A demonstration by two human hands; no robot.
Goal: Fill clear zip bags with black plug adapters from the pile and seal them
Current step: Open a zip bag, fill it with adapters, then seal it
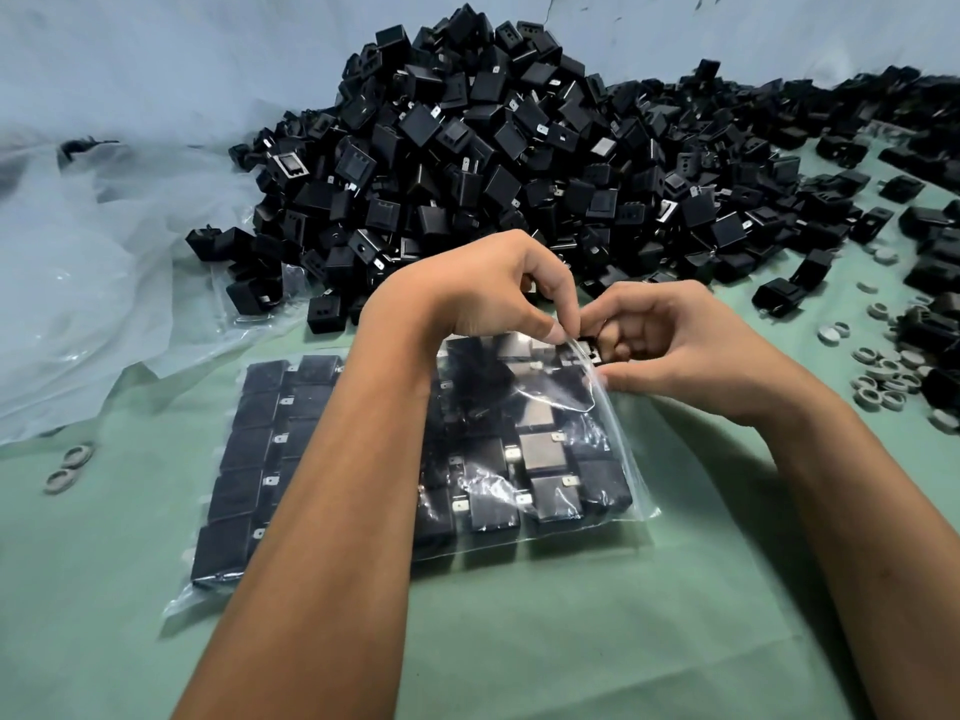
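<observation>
1. I see the bag (519,459) flat on the bench (571,641), near the pile (493,163).
2. Left hand (483,288) fingers pinch its far right corner.
3. Right hand (670,345) fingers hold an adapter (595,350) at the opening.

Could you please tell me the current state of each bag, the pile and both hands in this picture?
Right zip bag: nearly full, mouth open.
Left zip bag: packed in rows, lying flat; seal not discernible.
Adapter: held at the open bag's mouth.
Left hand: pinches the bag's upper lip.
Right hand: grips the adapter.
Pile: large, loose.
</observation>
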